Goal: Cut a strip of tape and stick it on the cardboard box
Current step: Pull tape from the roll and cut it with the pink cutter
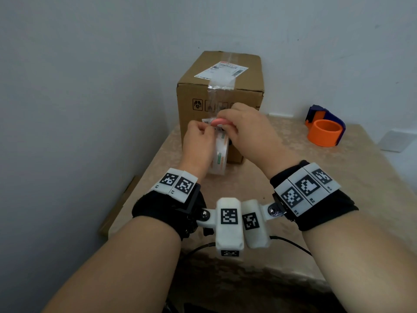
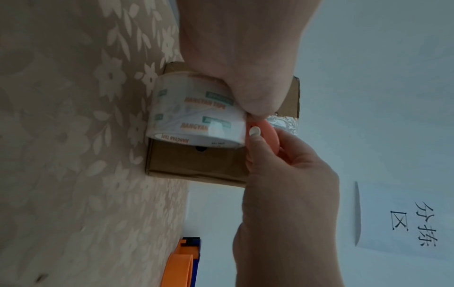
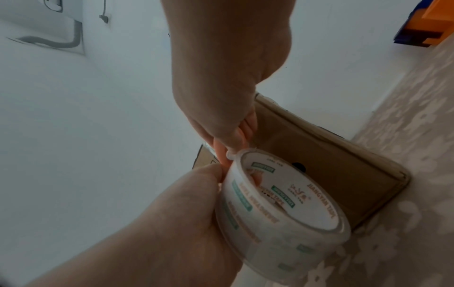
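A brown cardboard box (image 1: 225, 91) with a shipping label and clear tape over its top stands at the back of the table. In front of it my left hand (image 1: 203, 134) grips a roll of clear tape (image 1: 220, 154) with a printed core, held on edge above the table. In the left wrist view the left hand (image 2: 245, 81) holds the tape roll (image 2: 196, 110) from above. My right hand (image 1: 232, 125) pinches a small pink cutter (image 1: 220, 121) against the top of the roll. The same pink cutter (image 2: 267, 134) sits at the roll's edge. The cutter's blade is hidden.
An orange and blue tape dispenser (image 1: 325, 129) sits at the back right of the table (image 1: 293, 181), which has a beige floral cloth. The wall runs close on the left and behind. A flat cardboard piece (image 1: 121, 204) leans beside the table's left edge.
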The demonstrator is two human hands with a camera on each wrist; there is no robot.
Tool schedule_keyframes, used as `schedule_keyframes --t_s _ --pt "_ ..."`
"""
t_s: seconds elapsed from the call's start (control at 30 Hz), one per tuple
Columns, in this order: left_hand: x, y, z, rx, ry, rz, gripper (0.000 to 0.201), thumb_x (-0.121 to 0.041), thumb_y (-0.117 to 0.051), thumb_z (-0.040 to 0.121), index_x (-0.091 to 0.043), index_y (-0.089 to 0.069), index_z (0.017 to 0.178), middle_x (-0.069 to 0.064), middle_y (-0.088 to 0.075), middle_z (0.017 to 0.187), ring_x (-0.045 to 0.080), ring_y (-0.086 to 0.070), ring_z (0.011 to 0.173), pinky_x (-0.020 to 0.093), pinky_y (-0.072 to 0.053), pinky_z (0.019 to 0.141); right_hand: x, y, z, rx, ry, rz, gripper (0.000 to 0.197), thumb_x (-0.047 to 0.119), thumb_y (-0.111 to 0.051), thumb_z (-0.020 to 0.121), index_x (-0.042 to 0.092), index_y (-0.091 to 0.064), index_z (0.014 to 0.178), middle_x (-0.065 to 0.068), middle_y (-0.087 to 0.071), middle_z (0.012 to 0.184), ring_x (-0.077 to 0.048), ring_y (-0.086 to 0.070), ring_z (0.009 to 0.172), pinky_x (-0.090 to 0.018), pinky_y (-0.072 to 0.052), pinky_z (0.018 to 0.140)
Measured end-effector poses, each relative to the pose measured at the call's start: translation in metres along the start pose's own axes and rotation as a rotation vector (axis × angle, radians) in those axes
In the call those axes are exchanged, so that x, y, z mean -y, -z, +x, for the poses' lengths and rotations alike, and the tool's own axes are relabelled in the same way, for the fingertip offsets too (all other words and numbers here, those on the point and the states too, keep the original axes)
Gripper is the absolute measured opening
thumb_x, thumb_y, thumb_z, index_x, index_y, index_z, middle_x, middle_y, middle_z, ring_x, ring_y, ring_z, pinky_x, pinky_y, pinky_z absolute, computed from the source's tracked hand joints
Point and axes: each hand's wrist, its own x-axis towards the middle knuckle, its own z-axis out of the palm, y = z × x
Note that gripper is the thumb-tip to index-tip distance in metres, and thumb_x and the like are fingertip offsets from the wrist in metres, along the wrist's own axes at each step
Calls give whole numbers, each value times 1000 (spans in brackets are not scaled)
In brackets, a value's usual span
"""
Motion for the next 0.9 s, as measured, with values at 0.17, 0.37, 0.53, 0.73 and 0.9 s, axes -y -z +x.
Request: schedule_keyframes --t_s 0.17,0.37,0.53,0.73,0.9 --pt "-2 0 1 9 -18 26 6 -20 -42 94 -19 -45 89 -2 -53 83 21 -56 82 38 -47 72 -3 10 2 47 -22 -10 17 22 -52 91 17 -68 96 0 -53 84 -20 -54 83 -31 -42 70" --pt "-3 -1 2 22 -3 21 18 -19 -41 94 -28 -40 78 -2 -53 82 21 -56 80 41 -49 74 -9 17 -3 39 -27 9 22 28 -52 92 18 -69 100 -4 -60 92 -20 -55 86 -35 -48 75" --pt "-1 0 0 39 1 -3 18 -20 -42 94 -27 -41 78 -2 -53 81 18 -54 73 38 -47 68 -8 8 -3 -1 -15 35 19 25 -53 92 17 -68 100 -3 -60 89 -19 -55 85 -29 -42 73" --pt "2 7 -2 117 -5 -78 16 -18 -47 94 -21 -44 79 2 -56 82 17 -55 71 30 -45 61 -3 4 -1 9 29 62 21 24 -53 91 17 -69 102 -5 -60 91 -20 -55 86 -31 -43 74" --pt "2 11 -1 102 -43 57 10 -19 -46 94 -21 -47 84 -2 -56 81 15 -55 74 25 -42 61 -15 5 -3 92 -12 25 21 25 -55 90 18 -70 104 -3 -61 94 -20 -56 90 -28 -40 74"
